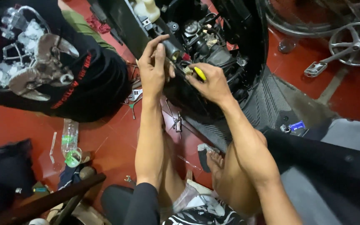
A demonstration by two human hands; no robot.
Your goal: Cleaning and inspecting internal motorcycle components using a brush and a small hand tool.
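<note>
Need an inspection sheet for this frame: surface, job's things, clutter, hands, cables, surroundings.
Surface: red tiled floor, glossy, with loose items lying on it.
Job's things: opened scooter body with exposed engine parts; yellow-handled tool; dark cylindrical part.
Clutter: clear plastic bottle lying on the floor; small metal tools beside the scooter; blue item on the footboard.
Hands: left hand on the cylindrical part; right hand gripping the yellow-handled tool.
Cables: black hoses and wires inside the engine bay.
Surroundings: another person in a black printed shirt at left; wheel at upper right.
</note>
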